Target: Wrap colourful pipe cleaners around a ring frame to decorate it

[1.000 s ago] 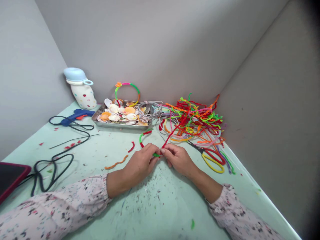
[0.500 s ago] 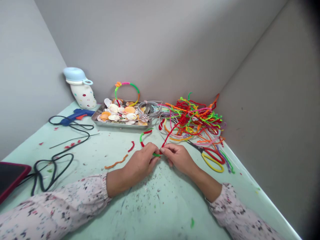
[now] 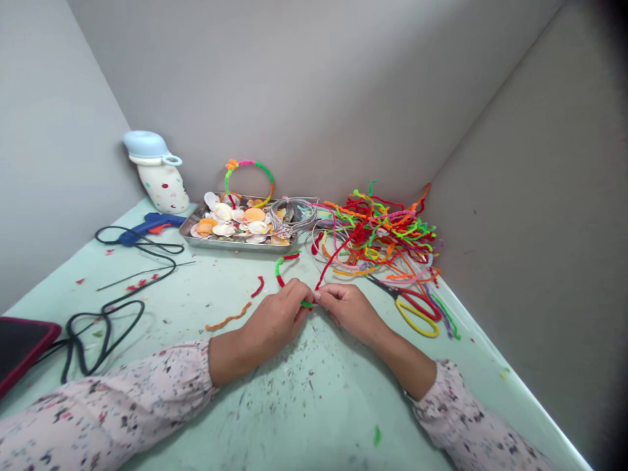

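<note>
Over the middle of the table, my left hand (image 3: pixel 280 313) is closed on a curved ring piece (image 3: pixel 279 268) wrapped in green and red pipe cleaner. Part of that piece arcs out beyond my fingers, and a green bit shows at the fingertips. My right hand (image 3: pixel 350 309) pinches a red pipe cleaner (image 3: pixel 330 263) right beside the left fingertips. The red strand runs up and away toward the heap. Where the two pieces meet is mostly hidden by my fingers. Close to my left hand lie a short red piece (image 3: pixel 258 286) and an orange piece (image 3: pixel 228 318).
Behind stand a metal tray (image 3: pixel 235 246) of seashells, a finished colourful ring (image 3: pixel 271 175) and coiled grey wire (image 3: pixel 294 226). A pipe cleaner heap (image 3: pixel 387 229) and scissors (image 3: pixel 417 317) lie right. At left are a bottle (image 3: pixel 161 186), blue glue gun (image 3: pixel 142 229), black cord (image 3: pixel 108 306) and dark tablet-like object (image 3: pixel 24 353).
Both hands stay nearly in place, fingertips still together. The red strand now bends a little more to the left near my right fingers.
</note>
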The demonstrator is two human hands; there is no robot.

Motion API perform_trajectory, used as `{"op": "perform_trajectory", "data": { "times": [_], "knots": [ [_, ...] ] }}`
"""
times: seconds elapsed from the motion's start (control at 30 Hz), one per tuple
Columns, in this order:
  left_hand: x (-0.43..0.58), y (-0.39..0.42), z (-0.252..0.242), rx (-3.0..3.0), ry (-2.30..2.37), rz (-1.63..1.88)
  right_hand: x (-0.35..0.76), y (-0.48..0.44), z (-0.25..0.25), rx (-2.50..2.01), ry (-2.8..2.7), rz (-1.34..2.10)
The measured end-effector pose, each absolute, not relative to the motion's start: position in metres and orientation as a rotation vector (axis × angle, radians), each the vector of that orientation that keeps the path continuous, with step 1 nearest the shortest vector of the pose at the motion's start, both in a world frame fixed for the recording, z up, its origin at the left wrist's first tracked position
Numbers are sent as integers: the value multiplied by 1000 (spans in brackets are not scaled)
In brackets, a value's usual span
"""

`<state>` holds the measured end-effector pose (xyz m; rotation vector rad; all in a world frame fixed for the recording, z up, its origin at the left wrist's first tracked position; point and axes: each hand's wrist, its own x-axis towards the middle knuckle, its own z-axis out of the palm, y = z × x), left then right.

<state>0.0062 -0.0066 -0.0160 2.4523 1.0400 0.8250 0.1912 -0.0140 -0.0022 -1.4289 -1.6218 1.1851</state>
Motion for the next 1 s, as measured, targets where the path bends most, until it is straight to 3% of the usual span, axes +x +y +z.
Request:
{"op": "perform_trajectory", "data": {
  "times": [0.8,1.0],
  "knots": [
    [5,-8,-13,2294,1041,825,191,-16,-5,-1372,-1619,1151],
    [7,-8,-9,2203,1097,849,190,-19,-6,-1325,-1681,979]
  ]
}}
